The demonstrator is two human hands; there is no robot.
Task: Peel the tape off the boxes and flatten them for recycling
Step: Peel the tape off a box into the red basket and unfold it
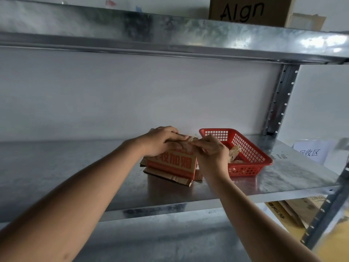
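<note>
A small cardboard box (172, 164) with orange print stands on the metal shelf (75, 167), on top of flattened cardboard (170, 179). My left hand (160, 141) lies over the box's top, fingers curled round its upper edge. My right hand (210, 150) is at the box's top right corner, and its fingertips pinch something there; the tape itself is too small to make out.
A red plastic basket (249, 159) with crumpled tape scraps stands just right of the box. A paper sign (311, 153) hangs at the right. A large brown carton (249, 10) sits on the upper shelf (170, 35). Flattened cardboard (300, 210) lies below right, behind the upright post (281, 99).
</note>
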